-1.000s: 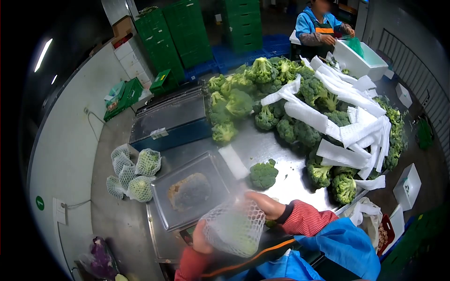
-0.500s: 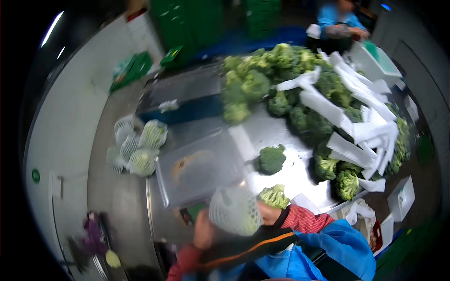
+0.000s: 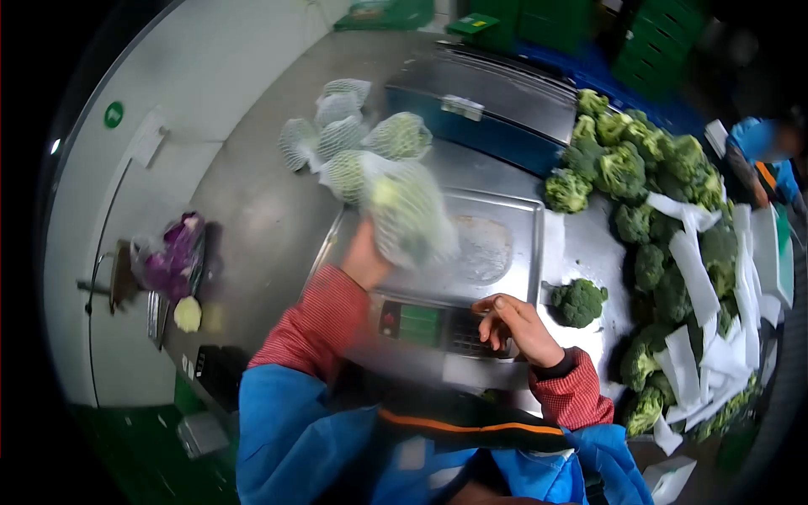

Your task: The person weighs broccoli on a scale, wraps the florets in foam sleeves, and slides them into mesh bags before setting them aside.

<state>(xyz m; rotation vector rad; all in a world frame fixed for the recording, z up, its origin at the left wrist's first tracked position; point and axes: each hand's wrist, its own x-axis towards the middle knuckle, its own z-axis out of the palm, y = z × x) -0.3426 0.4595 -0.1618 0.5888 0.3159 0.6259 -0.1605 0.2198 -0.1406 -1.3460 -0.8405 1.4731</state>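
Note:
My left hand [image 3: 366, 259] is closed around a broccoli head in a white foam net [image 3: 408, 215], slightly blurred by motion. It hangs over the left edge of the metal scale plate [image 3: 523, 261], close to several other netted heads [image 3: 341, 136] on the table. My right hand [image 3: 522, 328] holds nothing. Its fingers are loosely bent and apart above the scale's keypad [image 3: 470, 335], beside the green display [image 3: 419, 324]. Right of the scale lies a single bare broccoli head [image 3: 579, 303].
A blue box with a metal lid [image 3: 488, 105] stands behind the scale. Bare broccoli [image 3: 623, 168] is heaped on the right, with white net sleeves [image 3: 694, 269] on top. A purple vegetable in plastic [image 3: 177, 257] lies far left. Another person [image 3: 770, 151] is at the far right.
The netted broccoli has gone from in front of my body, between both hands, to the left in my left hand. My right hand has let go of it. The view has turned left.

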